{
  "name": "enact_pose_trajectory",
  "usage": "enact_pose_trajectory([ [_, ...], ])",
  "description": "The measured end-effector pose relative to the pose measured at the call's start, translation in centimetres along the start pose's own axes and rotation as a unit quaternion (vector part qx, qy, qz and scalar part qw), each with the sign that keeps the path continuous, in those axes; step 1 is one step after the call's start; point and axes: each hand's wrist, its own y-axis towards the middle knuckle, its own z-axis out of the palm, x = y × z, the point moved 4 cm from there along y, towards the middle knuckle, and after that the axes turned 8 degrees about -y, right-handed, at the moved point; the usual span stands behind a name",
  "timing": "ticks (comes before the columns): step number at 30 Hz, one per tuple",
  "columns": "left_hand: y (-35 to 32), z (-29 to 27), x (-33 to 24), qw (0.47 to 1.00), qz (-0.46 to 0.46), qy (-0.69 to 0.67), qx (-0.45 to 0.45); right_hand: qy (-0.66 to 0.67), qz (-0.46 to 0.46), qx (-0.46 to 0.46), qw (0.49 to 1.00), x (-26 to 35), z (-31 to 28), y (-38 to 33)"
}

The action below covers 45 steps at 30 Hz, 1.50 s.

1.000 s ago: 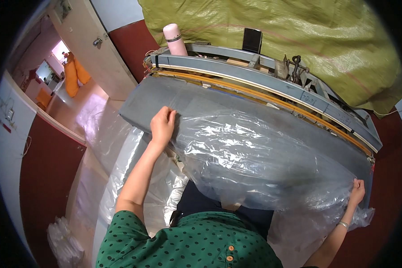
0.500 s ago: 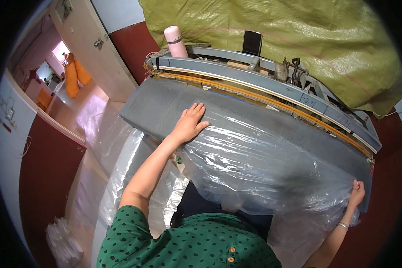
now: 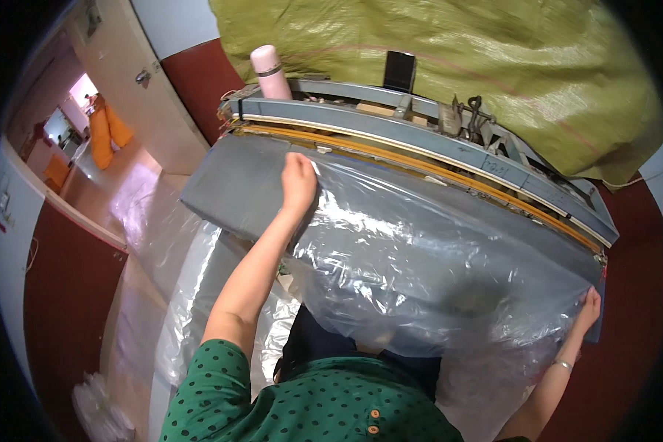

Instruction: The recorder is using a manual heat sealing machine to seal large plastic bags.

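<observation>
A clear plastic sheet (image 3: 390, 243) lies wrinkled and shiny over a long grey padded bench top (image 3: 232, 173), its lower part hanging down in front of my body. My left hand (image 3: 300, 180) is closed on the sheet's left edge, near the back of the grey surface. At the far right end of the bench, my right hand (image 3: 588, 308) pinches the sheet's right corner. Between the two hands the plastic is drawn out across the grey surface. Left of my left hand, the grey top is uncovered.
Behind the bench runs a curved metal frame (image 3: 346, 121) with an orange strip (image 3: 390, 156). On it stand a pink flask (image 3: 271, 74), a dark phone-like slab (image 3: 399, 71) and a metal clamp (image 3: 475, 118). A yellow-green tarp (image 3: 493, 44) hangs behind. More plastic film (image 3: 188, 295) lies at left.
My left hand went from lying flat with spread fingers to closed on the sheet's edge, moving slightly back and left. The sheet is pulled farther back over the bench. My right hand still pinches its corner.
</observation>
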Motion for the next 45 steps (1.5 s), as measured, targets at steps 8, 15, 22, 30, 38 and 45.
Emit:
enact_pose_trajectory([
  [8,6.3,1.6,5.1,0.991,-0.022,0.020,-0.129,-0.043,-0.118,-0.066,0.990,3.2,13.5,3.3],
  [15,8.3,2.4,7.0,0.988,-0.080,-0.004,-0.130,-0.061,-0.119,-0.120,0.984,5.4,16.6,3.8],
  [22,8.3,1.5,8.3,0.969,-0.081,0.001,-0.234,0.076,-0.024,-0.063,0.995,4.8,15.4,3.8],
  [30,8.1,0.3,6.1,0.973,-0.188,-0.121,0.057,-0.056,-0.147,-0.112,0.981,10.1,12.1,1.5],
  [38,0.6,-9.5,-6.1,0.957,-0.060,-0.259,0.114,-0.154,-0.072,-0.380,0.909,-0.1,-12.1,-8.1],
  [45,-14.5,-14.4,-1.6,0.994,-0.103,0.006,-0.044,-0.338,0.430,0.114,0.829,-29.7,-8.9,-23.4],
])
